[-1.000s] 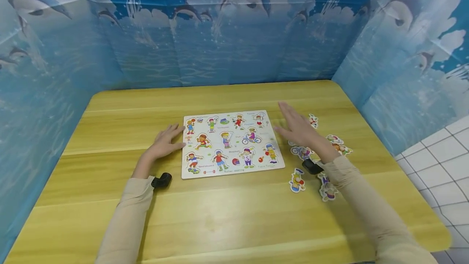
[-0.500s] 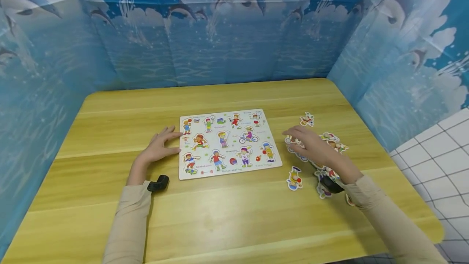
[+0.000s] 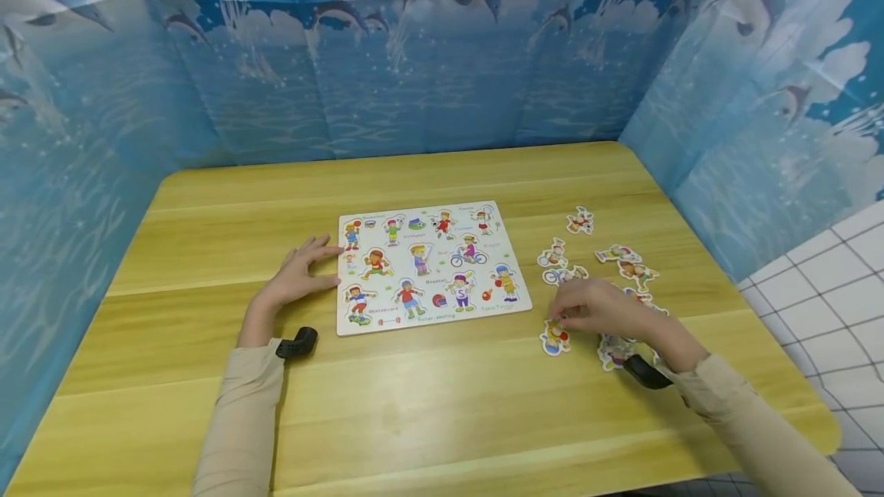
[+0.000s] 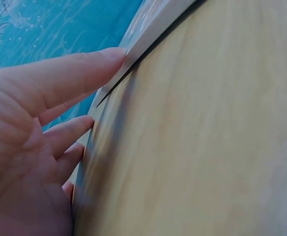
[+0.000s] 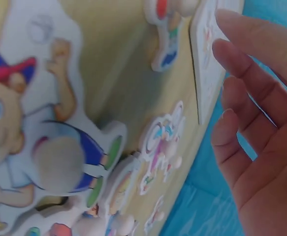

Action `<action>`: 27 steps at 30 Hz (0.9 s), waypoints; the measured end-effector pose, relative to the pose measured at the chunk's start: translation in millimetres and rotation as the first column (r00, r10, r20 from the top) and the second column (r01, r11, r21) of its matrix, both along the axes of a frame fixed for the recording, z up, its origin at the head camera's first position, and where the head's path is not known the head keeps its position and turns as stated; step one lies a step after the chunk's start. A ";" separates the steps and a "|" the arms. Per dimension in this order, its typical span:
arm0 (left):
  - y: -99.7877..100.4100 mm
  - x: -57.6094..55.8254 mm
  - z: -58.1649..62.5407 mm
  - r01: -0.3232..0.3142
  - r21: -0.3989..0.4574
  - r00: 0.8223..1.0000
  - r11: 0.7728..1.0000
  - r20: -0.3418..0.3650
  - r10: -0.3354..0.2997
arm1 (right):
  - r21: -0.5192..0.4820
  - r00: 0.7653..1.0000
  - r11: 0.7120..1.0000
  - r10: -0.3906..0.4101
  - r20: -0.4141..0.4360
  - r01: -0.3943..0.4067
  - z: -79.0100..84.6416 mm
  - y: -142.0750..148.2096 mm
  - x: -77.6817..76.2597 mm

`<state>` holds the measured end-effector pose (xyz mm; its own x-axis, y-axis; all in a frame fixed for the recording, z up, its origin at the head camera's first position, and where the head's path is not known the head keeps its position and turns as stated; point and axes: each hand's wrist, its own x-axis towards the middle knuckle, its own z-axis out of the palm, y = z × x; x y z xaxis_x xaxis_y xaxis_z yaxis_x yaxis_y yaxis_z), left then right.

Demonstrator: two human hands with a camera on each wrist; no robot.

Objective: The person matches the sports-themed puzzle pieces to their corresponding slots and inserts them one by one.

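A white puzzle board (image 3: 431,317) printed with children playing sports lies in the middle of the table. My left hand (image 3: 298,276) rests at its left side, with thumb and index finger at the board's edge (image 4: 148,42) in the left wrist view. My right hand (image 3: 608,309) is low over the loose pieces, fingers loosely bent. Its fingertips overlap the far end of a table tennis player piece (image 3: 555,340) in the head view. In the right wrist view a gap shows between the fingers and that piece (image 5: 169,51).
Several knobbed puzzle pieces lie to the board's right, including a footballer piece (image 3: 580,221) and a bicycle piece (image 3: 558,275). A baseball player piece (image 5: 64,162) is close to the right wrist. Dolphin-print curtains (image 3: 414,98) stand behind the table (image 3: 387,405).
My right hand has come from beside the board's upper right, back towards me, and down to the table tennis piece, its fingers bending. My left hand stays at the board's edge.
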<state>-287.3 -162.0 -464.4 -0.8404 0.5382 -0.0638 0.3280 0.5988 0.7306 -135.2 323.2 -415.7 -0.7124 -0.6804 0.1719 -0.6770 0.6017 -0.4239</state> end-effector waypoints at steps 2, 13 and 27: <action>0.5 0.4 1.2 -0.001 0.005 1.000 1.000 -0.001 0.001 | 0.008 1.000 1.000 0.025 -0.007 -0.025 -3.0 -0.4 1.5; 1.2 3.8 6.8 -0.007 0.015 1.000 1.000 0.012 0.007 | 0.084 0.994 0.993 0.084 -0.070 -0.078 -7.5 -1.0 -0.6; 1.4 4.5 2.1 -0.028 0.028 1.000 0.999 -0.010 0.028 | 0.108 0.965 0.976 0.207 -0.160 -0.191 -10.3 -10.9 -1.1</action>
